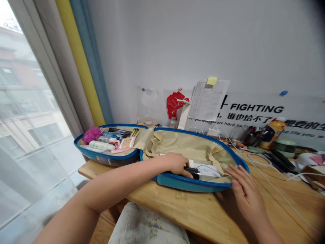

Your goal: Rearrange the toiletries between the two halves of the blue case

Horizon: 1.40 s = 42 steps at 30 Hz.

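A blue hard-shell case [193, 186] with beige lining lies unfolded on the desk. Inside its right half, my left hand [176, 163] is closed around a cylindrical bottle [193, 173] with a black end, low by the front rim. Beside and behind that bottle rests a white box [209, 171] with blue markings. My right hand [246, 193] is at the right front corner of the case, fingers spread over the rim, holding nothing. In the case's left half are a purple bath puff [92, 135], a pale green tube [101, 145], several toothbrushes and a pack of cotton swabs [127, 143].
The wooden desk [182, 210] bears cables [271, 164], an orange bottle [274, 132], a green lidded container [284, 147] and dark items at the right. A white stand [183, 115] with a paper [208, 100] rises behind the case. Curtains and a window are at the left.
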Each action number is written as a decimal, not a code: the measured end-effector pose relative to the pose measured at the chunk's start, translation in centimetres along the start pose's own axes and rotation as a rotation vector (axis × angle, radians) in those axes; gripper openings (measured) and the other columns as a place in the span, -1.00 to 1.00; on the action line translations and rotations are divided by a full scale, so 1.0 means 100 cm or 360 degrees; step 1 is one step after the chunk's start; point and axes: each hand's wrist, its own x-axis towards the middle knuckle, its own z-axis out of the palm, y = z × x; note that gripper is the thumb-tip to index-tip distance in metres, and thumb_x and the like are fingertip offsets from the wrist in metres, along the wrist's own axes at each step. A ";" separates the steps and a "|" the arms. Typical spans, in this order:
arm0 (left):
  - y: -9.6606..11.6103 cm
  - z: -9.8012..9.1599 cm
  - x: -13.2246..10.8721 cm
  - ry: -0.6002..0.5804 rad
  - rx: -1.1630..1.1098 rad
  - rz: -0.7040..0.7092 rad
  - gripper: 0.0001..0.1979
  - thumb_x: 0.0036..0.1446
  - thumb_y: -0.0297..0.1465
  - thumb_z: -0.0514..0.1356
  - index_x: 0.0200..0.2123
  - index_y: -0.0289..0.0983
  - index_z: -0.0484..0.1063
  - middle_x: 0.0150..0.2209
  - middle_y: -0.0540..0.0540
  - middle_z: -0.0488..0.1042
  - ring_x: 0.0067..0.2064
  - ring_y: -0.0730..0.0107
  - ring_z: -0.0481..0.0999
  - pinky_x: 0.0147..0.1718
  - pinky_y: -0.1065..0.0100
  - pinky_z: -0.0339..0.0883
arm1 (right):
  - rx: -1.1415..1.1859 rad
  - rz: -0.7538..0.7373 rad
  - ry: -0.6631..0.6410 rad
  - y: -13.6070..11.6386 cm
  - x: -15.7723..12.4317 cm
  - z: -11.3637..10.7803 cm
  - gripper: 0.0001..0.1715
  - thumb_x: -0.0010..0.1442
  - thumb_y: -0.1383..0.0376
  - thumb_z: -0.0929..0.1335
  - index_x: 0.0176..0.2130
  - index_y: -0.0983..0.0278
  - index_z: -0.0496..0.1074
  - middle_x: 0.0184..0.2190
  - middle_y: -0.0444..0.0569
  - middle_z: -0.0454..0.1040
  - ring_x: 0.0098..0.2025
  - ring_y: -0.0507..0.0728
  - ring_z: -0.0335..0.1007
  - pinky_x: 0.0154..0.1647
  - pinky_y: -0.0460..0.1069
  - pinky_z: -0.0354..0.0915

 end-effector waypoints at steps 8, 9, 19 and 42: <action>0.007 0.004 0.006 -0.0010 0.0083 -0.0102 -0.39 0.02 0.03 0.20 0.05 -0.20 0.33 0.05 -0.21 0.45 0.04 0.05 0.45 -0.09 0.17 0.38 | -0.0005 -0.0025 0.0000 -0.002 0.001 -0.002 -0.52 0.28 0.04 0.14 -0.08 0.20 0.47 0.04 0.07 0.45 0.24 0.28 0.19 0.15 0.27 0.23; 0.009 0.004 0.006 -0.0005 0.0094 -0.0110 -0.42 0.02 0.00 0.22 0.03 -0.21 0.34 0.05 -0.22 0.45 0.04 0.05 0.46 -0.08 0.17 0.38 | -0.0007 -0.0036 0.0008 -0.002 0.001 -0.002 -0.52 0.28 0.04 0.14 -0.08 0.20 0.47 0.03 0.07 0.45 0.24 0.28 0.19 0.14 0.27 0.23; -0.008 -0.006 -0.001 -0.0073 0.0192 -0.0161 -0.63 -0.02 -0.11 0.29 -0.19 -0.19 0.47 -0.08 -0.17 0.53 -0.06 0.10 0.51 -0.20 0.26 0.39 | -0.0016 -0.0058 0.0018 0.000 0.000 0.000 -0.53 0.28 0.06 0.14 -0.07 0.20 0.47 0.04 0.06 0.45 0.24 0.28 0.19 0.16 0.29 0.22; -0.162 -0.031 -0.078 0.0666 0.0001 -0.1067 -0.56 0.24 -0.30 -0.15 -0.01 -0.22 0.43 0.13 -0.18 0.38 0.11 0.15 0.41 0.04 0.28 0.24 | -0.0002 -0.0069 0.0004 -0.002 0.003 -0.003 -0.57 0.26 0.10 0.17 -0.09 0.19 0.48 0.01 0.10 0.47 0.21 0.40 0.22 0.13 0.34 0.23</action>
